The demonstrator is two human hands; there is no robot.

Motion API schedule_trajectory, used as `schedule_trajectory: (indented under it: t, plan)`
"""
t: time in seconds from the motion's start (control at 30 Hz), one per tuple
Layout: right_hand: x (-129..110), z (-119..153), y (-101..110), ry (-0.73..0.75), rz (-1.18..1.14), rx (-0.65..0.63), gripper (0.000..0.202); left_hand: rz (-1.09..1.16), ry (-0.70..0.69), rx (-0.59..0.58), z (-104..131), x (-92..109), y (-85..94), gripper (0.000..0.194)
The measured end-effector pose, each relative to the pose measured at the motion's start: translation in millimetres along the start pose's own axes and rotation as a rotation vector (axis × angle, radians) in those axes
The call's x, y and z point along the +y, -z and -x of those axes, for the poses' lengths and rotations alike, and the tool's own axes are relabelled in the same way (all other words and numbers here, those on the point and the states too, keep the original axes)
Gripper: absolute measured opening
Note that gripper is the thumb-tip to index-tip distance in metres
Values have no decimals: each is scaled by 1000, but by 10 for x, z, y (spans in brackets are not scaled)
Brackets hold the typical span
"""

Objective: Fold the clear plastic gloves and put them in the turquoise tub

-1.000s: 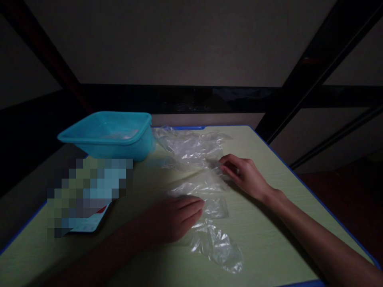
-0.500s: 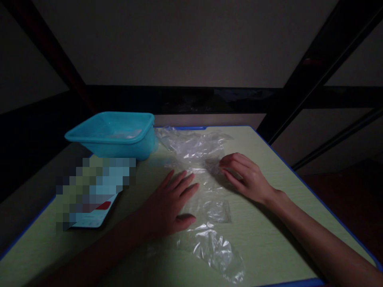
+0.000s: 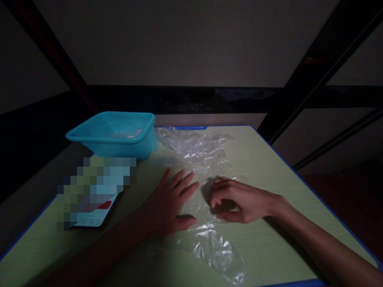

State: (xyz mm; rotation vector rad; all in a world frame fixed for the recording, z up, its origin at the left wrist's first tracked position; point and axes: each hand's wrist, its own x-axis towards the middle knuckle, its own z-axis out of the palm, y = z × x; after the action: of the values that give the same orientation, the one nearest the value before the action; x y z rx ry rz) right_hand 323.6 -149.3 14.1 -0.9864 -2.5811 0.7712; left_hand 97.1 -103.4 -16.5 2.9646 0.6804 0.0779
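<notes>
Clear crinkled plastic (image 3: 199, 147) stretches down the middle of the table, from beside the blue basket toward the near edge. My left hand (image 3: 172, 203) lies flat on its left side with the fingers spread, holding nothing. Over the right side of the plastic is my right hand (image 3: 231, 199), its fingers curled and its thumb apart from them, with a gap between. No object shows in it. Nearer me, a shiny crumpled end of the plastic (image 3: 220, 251) rests on the table.
The blue basket (image 3: 119, 149) stands at the table's back left corner, with something pale inside. A phone (image 3: 92, 215), partly pixelated, lies in front of it. The pale table (image 3: 275, 235) has a blue edge. Dark bars and a wall stand behind.
My right hand has moved nearer to me and slightly left across the plastic, and its fingers have curled more. My left hand has hardly moved.
</notes>
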Motion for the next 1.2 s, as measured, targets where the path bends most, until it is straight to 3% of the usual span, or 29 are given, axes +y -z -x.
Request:
schedule_trajectory:
  t: [0.17, 0.23, 0.33, 0.5, 0.83, 1.2]
  plan:
    - [28, 43, 54, 13, -33, -28, 36, 11, 7, -32, -2, 2, 24, 75]
    - [15, 59, 86, -23, -17, -19, 34, 18, 10, -28, 4, 4, 28, 74]
    - [-18, 100, 147, -96, -5, -24, 15, 30, 11, -26, 13, 4, 24, 74]
    - [-50, 155, 170, -121, 25, -77, 38, 39, 7, -20, 15, -7, 15, 74]
    - [-187, 34, -39, -29, 467, -96, 17, 30, 20, -23, 5, -41, 15, 73]
    - [-143, 48, -17, 108, 618, -30, 6, 17, 5, -3, -1, -61, -22, 71]
